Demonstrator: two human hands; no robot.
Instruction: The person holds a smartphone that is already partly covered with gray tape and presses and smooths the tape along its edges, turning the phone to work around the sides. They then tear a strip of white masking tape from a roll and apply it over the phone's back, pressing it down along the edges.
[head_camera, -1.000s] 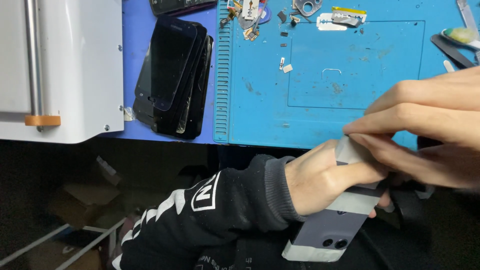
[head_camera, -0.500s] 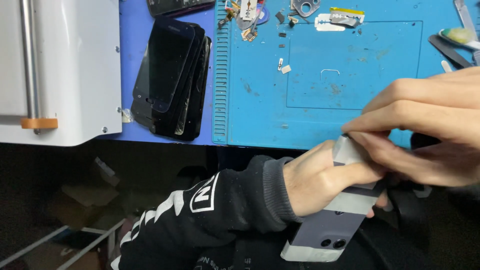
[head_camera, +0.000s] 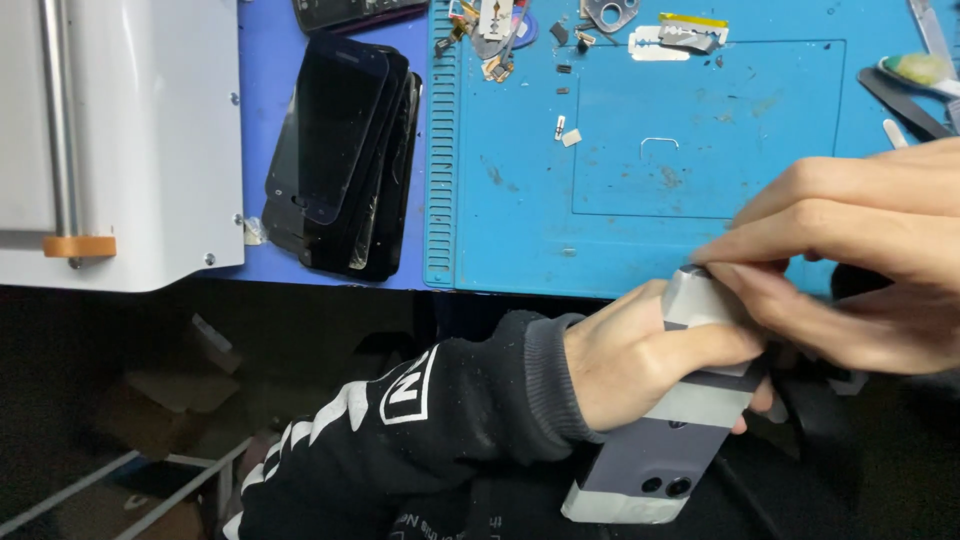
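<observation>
Nothing has shifted since before: my left hand (head_camera: 640, 360) grips the grey phone (head_camera: 665, 450), right hand (head_camera: 850, 270) pinching its top edge; a slip could drop it.

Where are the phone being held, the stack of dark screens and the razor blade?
phone (head_camera: 650, 470), head view, on its grey back just above the camera lenses.
stack of dark screens (head_camera: 335, 150), head view, on the glass of the top screen.
razor blade (head_camera: 675, 40), head view, on the middle of the blade.
</observation>
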